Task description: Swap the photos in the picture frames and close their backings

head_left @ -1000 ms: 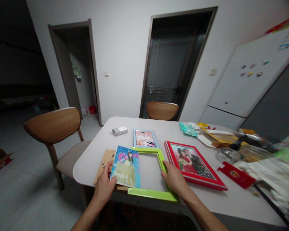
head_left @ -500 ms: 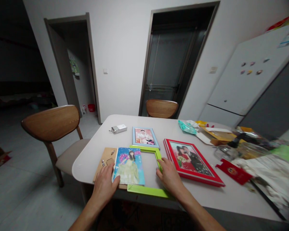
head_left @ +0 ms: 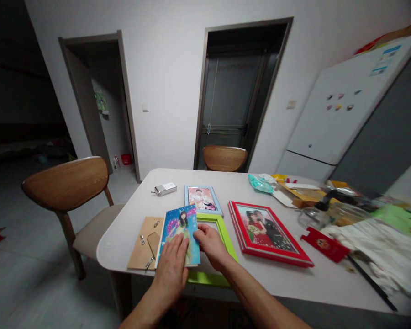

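Print (head_left: 187,219) tilts in your hands over the left part of the green frame (head_left: 208,278): your right hand (head_left: 210,244) seems to pinch its right edge between thumb and finger, while your left hand (head_left: 173,260) lies across its front, fingers nearly straight. Keep the pressure light and near the edges so it doesn't bend or smudge. The board (head_left: 137,256), with its clips, lies left of the green frame. Whether your left thumb grips cannot be told; the print's back and the green frame's left side are hidden.
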The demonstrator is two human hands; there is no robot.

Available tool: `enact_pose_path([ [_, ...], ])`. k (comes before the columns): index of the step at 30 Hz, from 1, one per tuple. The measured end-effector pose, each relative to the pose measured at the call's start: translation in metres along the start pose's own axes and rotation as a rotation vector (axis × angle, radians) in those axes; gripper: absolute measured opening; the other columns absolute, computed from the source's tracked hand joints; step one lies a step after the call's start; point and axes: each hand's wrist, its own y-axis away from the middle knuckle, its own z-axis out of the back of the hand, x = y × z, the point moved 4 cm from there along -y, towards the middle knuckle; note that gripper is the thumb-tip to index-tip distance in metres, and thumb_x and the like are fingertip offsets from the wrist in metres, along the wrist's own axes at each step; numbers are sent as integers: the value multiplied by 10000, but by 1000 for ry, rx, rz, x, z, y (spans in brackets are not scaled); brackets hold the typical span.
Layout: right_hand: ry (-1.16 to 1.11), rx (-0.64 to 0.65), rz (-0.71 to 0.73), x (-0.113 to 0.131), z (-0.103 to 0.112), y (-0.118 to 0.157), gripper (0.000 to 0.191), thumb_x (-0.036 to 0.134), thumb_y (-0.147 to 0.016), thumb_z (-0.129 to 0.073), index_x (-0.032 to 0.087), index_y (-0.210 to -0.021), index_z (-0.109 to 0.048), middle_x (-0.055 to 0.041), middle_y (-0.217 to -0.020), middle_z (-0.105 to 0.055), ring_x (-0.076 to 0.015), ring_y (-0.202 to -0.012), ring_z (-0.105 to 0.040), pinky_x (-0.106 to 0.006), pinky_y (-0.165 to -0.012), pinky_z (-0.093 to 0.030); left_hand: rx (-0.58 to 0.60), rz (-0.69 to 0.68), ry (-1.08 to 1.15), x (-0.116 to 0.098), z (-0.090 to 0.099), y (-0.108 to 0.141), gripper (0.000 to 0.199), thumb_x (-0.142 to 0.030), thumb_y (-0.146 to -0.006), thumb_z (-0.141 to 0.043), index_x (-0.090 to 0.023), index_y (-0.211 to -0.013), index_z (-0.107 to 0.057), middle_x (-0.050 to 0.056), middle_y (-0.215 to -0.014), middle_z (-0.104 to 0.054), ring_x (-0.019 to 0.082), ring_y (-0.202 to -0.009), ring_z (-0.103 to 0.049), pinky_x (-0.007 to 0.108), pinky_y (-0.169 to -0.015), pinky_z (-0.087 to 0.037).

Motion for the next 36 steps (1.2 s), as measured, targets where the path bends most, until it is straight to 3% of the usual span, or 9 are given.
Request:
enact_pose_path([
  [3, -88, 23, 134, 32, -7, 13, 334, 290, -638, -555, 137, -934, -541, 31, -590, -543, -66, -471, -464, -186, -446, -399, -183, -83, 110, -7, 14, -10, 534, -46, -679, -347, -132, -1203, -403, 107, -1279, -398, 206, -1201, -316, 410, -1000, -256],
  [5, -109, 39, 169, 40, -6, 20, 393, 360, -659, -554, 137, -980, -526, -14, -705, -577, -85, -552, -512, -204, -495, -427, -300, -62, 243, -11, 26, -17, 467, -75, -739, -323, -159, -1187, -425, 77, -1245, -448, 180, -1169, -369, 361, -996, -279],
  [9, -14, -118, 21, 15, 12, 23, 416, 368, -674, -546, 154, -1027, -496, -85, -941, -580, -132, -714, -570, -236, -572, -458, -465, 219, 644, -13, 32, -24, 340, -228, -785, -395, -168, -1104, -499, 57, -1098, -574, 195, -1044, -501, 322, -920, -371],
  [12, -146, -135, -92, -9, 23, 20, 359, 368, -729, -451, 153, -1016, -472, -103, -957, -593, -155, -764, -589, -254, -594, -471, -450, 401, 1035, -20, 11, -24, 347, -301, -764, -433, -126, -1053, -513, 72, -953, -638, 205, -912, -578, 314, -814, -445],
  [16, -247, -227, 63, -4, 42, 14, 313, 267, -707, -417, 165, -1000, -457, -77, -924, -623, -172, -792, -595, -255, -581, -482, -314, 426, 1256, -27, -13, -22, 403, -288, -733, -468, -112, -1095, -464, 97, -1009, -614, 208, -948, -561, 312, -817, -443],
  [19, -157, -257, 48, 2, 60, 9, 359, 197, -674, -407, 153, -1027, -458, -68, -842, -648, -179, -717, -610, -260, -545, -481, -252, 441, 1153, -18, -15, -17, 485, -201, -697, -484, -129, -1166, -385, 113, -1139, -534, 200, -1045, -500, 315, -880, -402],
  [25, 83, -250, -51, -12, 86, -1, 422, 134, -641, -375, 96, -1045, -489, -63, -668, -656, -181, -579, -609, -257, -485, -456, -49, 335, 576, 0, -12, -3, 468, -154, -654, -521, -143, -1117, -459, 116, -1193, -483, 219, -1125, -414, 381, -982, -278],
  [30, 396, -291, -13, -15, 86, -9, 409, 153, -659, -352, 80, -1016, -538, -77, -730, -660, -175, -628, -605, -229, -495, -432, 65, 164, 326, -6, -21, 5, 477, -168, -661, -532, -139, -1131, -455, 128, -1261, -411, 219, -1176, -349, 391, -993, -270],
  [36, 971, -276, 84, 1, 82, -10, 342, 191, -705, -353, 111, -930, -597, -105, -858, -646, -180, -744, -587, -224, -605, -400, 214, 78, 120, -15, -19, 5, 460, -204, -669, -555, -115, -1111, -466, 140, -1266, -403, 217, -1188, -328, 394, -1007, -241],
])
